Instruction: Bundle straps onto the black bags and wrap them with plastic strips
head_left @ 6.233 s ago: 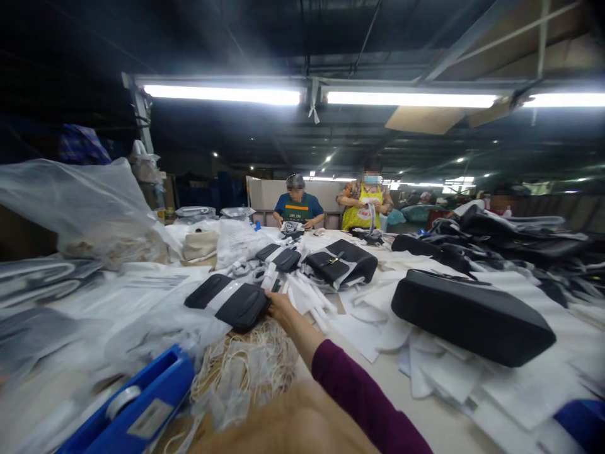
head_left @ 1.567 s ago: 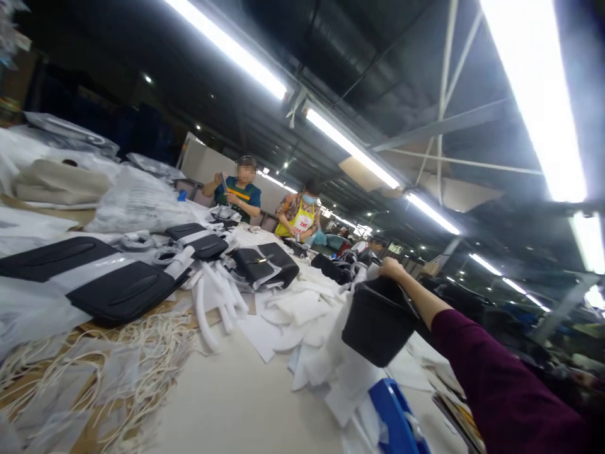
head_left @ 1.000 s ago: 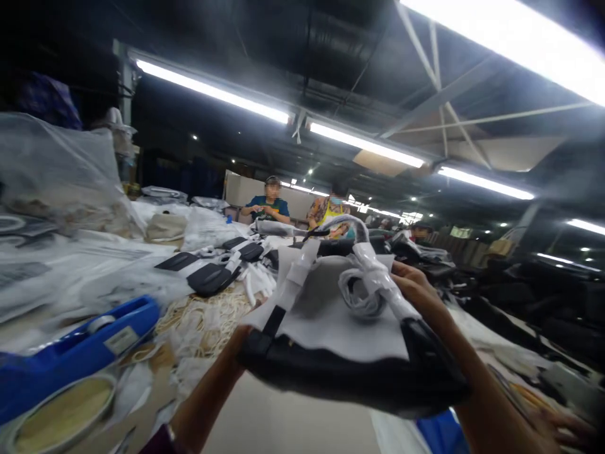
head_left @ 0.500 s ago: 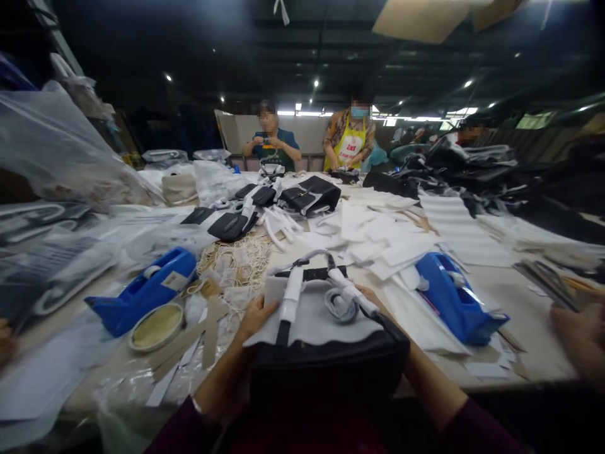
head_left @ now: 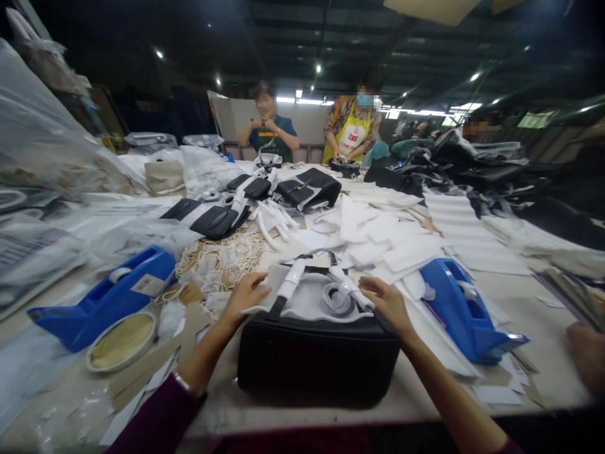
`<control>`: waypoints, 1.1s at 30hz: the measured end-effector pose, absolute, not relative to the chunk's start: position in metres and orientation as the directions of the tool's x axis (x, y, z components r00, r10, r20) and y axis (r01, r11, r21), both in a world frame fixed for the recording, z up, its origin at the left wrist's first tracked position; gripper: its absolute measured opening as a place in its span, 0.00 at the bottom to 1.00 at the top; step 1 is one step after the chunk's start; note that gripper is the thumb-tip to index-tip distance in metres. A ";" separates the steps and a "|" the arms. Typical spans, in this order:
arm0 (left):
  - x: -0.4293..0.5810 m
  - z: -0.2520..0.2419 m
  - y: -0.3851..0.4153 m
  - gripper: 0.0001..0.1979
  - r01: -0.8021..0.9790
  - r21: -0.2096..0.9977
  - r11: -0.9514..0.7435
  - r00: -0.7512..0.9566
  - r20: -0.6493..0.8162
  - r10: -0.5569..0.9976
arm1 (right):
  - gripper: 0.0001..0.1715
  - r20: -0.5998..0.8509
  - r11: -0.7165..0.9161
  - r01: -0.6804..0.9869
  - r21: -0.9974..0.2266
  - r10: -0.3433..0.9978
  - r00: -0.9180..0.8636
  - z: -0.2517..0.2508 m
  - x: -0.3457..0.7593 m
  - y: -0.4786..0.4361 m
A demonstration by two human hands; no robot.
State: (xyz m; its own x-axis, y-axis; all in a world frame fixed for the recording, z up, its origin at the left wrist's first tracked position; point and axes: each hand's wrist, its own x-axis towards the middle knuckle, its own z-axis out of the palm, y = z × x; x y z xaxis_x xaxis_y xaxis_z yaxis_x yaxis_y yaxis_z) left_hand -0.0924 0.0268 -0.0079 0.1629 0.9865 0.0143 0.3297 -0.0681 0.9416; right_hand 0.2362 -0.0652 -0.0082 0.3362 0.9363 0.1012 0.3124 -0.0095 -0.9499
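Observation:
A black handbag (head_left: 317,359) stands on the table edge right in front of me, its handle wrapped in white protective strips and a white sheet (head_left: 309,301) lying over its top. My left hand (head_left: 246,296) rests on the bag's left top corner, fingers laid on the white sheet. On the right top corner lies my right hand (head_left: 387,304), fingers stretched beside the wrapped handle and the coiled white strap (head_left: 336,297).
Blue tape dispensers sit left (head_left: 106,296) and right (head_left: 466,315) of the bag. A round tin (head_left: 121,332) and white cords (head_left: 220,255) lie left. Further back are wrapped black bags (head_left: 307,188), white sheets (head_left: 378,230) and two people (head_left: 267,126) at the far end. Another person's hand (head_left: 586,340) shows at right.
I picked the black bag up from the right with my right hand, brought it before me with both hands, and set it down on the table edge.

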 end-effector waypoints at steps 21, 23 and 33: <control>0.000 0.107 -0.063 0.11 0.402 0.408 -0.820 0.833 0.208 0.512 | 0.29 -0.173 -0.202 0.069 -0.977 0.938 0.300 0.059 0.205 -0.135; 0.016 0.102 -0.059 0.15 0.435 0.400 -0.807 0.843 0.133 0.521 | 0.27 -0.167 -0.173 -0.008 -0.985 0.932 0.323 0.055 0.197 -0.135; 0.049 0.095 -0.032 0.19 0.513 0.518 -0.684 0.829 -0.090 0.552 | 0.22 -0.031 0.146 -0.433 -0.890 0.926 0.376 0.034 0.189 -0.128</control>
